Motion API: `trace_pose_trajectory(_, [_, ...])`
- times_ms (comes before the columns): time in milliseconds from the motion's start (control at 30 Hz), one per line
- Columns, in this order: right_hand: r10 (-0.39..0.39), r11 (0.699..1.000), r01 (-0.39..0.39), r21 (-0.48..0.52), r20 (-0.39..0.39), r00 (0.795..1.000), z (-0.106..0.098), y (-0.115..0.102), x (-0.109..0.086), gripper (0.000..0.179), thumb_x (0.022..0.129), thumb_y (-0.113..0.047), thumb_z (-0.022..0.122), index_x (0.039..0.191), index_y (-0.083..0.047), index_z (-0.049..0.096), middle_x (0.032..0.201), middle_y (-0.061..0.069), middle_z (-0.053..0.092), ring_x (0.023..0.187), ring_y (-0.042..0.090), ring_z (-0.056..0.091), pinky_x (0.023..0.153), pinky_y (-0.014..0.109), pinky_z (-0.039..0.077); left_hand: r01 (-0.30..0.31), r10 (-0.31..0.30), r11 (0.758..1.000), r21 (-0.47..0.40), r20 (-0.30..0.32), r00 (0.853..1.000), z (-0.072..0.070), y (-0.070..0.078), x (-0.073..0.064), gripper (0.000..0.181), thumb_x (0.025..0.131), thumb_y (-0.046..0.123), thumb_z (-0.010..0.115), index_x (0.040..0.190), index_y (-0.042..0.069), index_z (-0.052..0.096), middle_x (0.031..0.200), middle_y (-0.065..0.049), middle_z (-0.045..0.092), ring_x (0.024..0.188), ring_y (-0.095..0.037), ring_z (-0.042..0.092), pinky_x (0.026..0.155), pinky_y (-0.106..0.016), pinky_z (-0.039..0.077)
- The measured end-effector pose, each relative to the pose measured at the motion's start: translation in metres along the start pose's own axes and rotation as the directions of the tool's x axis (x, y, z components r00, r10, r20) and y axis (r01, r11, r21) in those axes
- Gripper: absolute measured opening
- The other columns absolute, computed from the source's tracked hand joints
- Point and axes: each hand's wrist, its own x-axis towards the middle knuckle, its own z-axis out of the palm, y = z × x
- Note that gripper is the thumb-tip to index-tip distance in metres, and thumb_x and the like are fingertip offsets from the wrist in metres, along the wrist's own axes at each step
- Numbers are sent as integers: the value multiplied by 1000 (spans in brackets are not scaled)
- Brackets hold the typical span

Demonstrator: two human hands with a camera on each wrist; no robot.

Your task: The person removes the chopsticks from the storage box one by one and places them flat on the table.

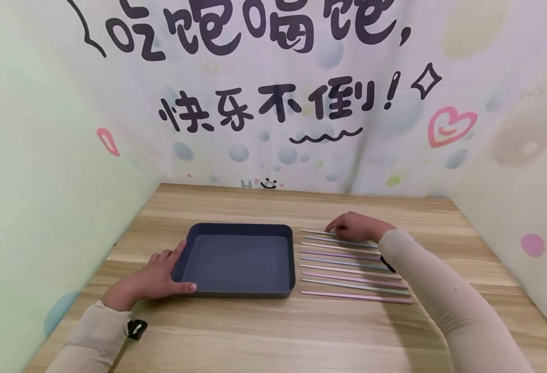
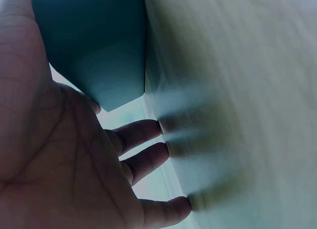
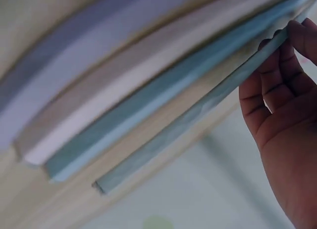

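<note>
A shallow dark blue rectangular tray [image 1: 238,295] lies on the wooden table. At its front left corner rests my left hand [image 1: 158,274], index finger along the left side and thumb at the front edge. In the left wrist view, its other fingertips [image 2: 161,150] touch the tabletop beside the tray wall [image 2: 94,51]. To the tray's right, several pastel chopsticks [image 1: 357,297] lie in a row, roughly parallel. My right hand [image 1: 358,227] is over the far end of this row. Its thumb and fingers pinch the farthest, a pale green chopstick [image 3: 183,130].
Beside the pinched one lie a blue chopstick [image 3: 129,117], a pale pink chopstick [image 3: 99,100] and a purple chopstick [image 3: 74,66]. A printed cloth [image 1: 255,155] hangs behind the table. Walls flank the table on the left [image 1: 45,181] and right [image 1: 520,197].
</note>
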Motion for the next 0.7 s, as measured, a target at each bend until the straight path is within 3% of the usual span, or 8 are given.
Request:
trace_pose_trajectory(133, [-42,999,41,-15,-34,999,4,5,-2,31,99,-1,54,124,-9,70,121,6,68,106,20,61,93,45,48,-4,4,1000,6,-1,1000,0,0,0,121,80,62,74,157,-2,6,139,-38,35,127,-60,29,95,-65,37])
trace_pose_trajectory(333, [-77,997,76,-19,-56,995,7,8,-2,31,97,1,56,124,-6,70,113,6,69,93,17,58,87,42,48,-3,3,1000,1,-1,1000,0,2,0,120,80,61,74,157,-3,6,139,-39,35,128,-60,28,95,-65,36])
trace_pose_trajectory(700, [-64,998,65,11,-74,995,8,12,-4,32,96,2,58,124,-7,71,102,2,68,84,16,55,80,38,47,7,-7,1000,9,3,1000,-1,3,0,120,80,61,73,157,-3,6,139,-39,34,127,-60,29,95,-66,37])
